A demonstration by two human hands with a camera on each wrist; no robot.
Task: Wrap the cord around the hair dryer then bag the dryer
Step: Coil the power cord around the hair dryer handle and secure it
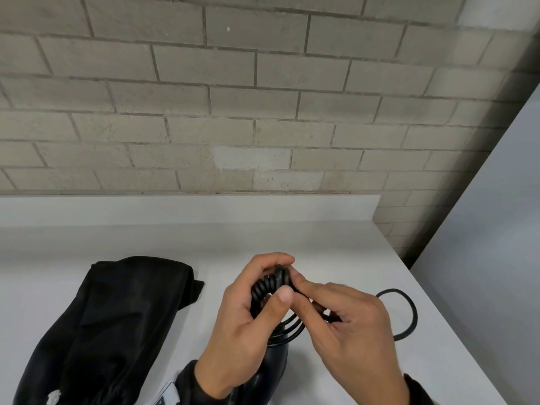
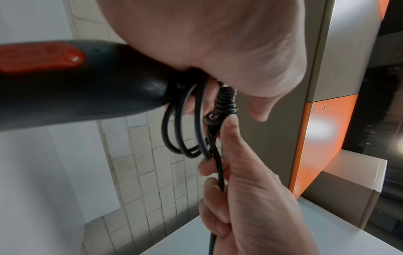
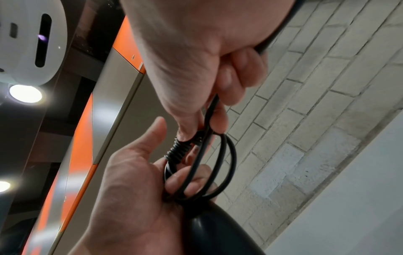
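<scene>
A black hair dryer (image 1: 273,366) with an orange-red switch (image 2: 41,57) is held above the white counter. My left hand (image 1: 282,279) grips the end of its handle, fingers curled over the ribbed cord collar (image 1: 263,287). Several loops of black cord (image 2: 187,131) are bunched at that handle end. My right hand (image 1: 318,302) pinches the cord just beside the collar, touching the left hand. The rest of the cord (image 1: 409,311) trails in a loose loop on the counter to the right. A black fabric bag (image 1: 102,331) lies flat to the left.
The white counter (image 1: 336,244) ends at a low upstand against a grey brick wall (image 1: 263,112). Its right edge runs diagonally past the loose cord. An orange and grey cabinet (image 2: 316,138) shows in the wrist views.
</scene>
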